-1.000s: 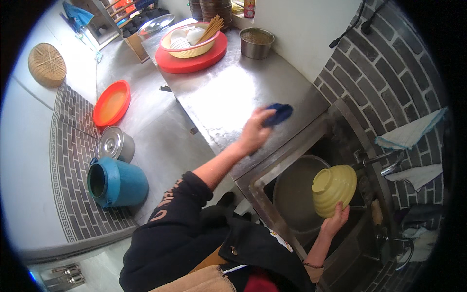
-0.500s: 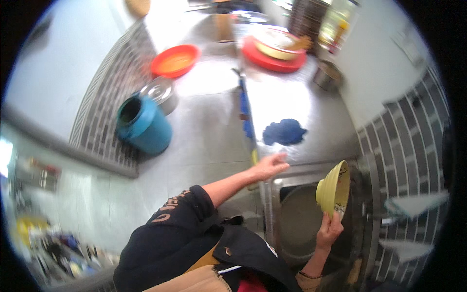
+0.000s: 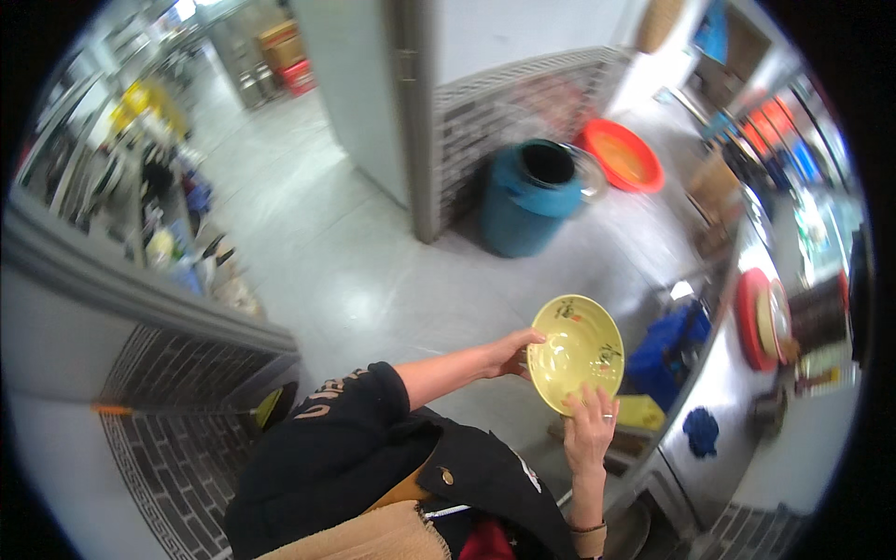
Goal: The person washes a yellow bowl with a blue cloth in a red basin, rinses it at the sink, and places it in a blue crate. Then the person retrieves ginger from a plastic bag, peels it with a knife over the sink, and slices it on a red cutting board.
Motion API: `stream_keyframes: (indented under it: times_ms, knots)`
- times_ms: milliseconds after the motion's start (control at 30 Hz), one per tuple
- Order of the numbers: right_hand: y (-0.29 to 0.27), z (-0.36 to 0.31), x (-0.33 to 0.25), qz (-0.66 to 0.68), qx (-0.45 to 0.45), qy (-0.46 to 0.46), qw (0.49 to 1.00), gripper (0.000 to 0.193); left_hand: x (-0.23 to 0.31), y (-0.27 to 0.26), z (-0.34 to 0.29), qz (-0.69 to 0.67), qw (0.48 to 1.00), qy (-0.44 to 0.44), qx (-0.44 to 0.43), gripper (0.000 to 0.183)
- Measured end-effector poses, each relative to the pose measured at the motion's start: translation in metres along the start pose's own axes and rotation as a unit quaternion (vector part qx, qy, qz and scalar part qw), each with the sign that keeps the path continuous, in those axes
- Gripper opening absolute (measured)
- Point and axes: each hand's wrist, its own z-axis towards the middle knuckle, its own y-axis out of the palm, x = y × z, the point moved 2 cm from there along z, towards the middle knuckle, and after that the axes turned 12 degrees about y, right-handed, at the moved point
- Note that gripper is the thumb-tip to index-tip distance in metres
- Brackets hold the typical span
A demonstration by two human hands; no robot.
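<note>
A yellow bowl (image 3: pixel 576 352) is held in front of me with its inside facing up, over the grey floor. My left hand (image 3: pixel 511 354) grips its left rim. My right hand (image 3: pixel 588 431) holds its lower edge from below, with a ring on one finger. A blue cloth (image 3: pixel 701 431) lies on the steel counter (image 3: pixel 737 401) to the right of the bowl.
A blue bin (image 3: pixel 527 196) stands open on the floor near a grey door frame (image 3: pixel 417 112), with a red basin (image 3: pixel 623 156) behind it. A red tray with dishes (image 3: pixel 758 320) sits on the counter. Blue and yellow items (image 3: pixel 665 350) lie under the counter. Shelves (image 3: pixel 149 187) are at left.
My view has swung left, away from the sink toward the floor. My left hand has left the blue cloth and taken the bowl's rim; both hands now hold the bowl.
</note>
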Motion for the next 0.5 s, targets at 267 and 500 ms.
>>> stream_keyframes:
  times_ms: [267, 500]
  knots:
    - [0.240, 0.038, -0.011, 0.189, -0.192, 0.308, 0.912, 0.031, 0.131, -0.232, -0.236, 0.013, 0.924, 0.169, 0.341, 0.062]
    - [0.403, 0.051, 0.004, -0.094, -0.567, 0.119, 0.809, 0.022, 0.170, -0.368, -0.372, -0.104, 0.819, 0.292, 0.483, 0.069]
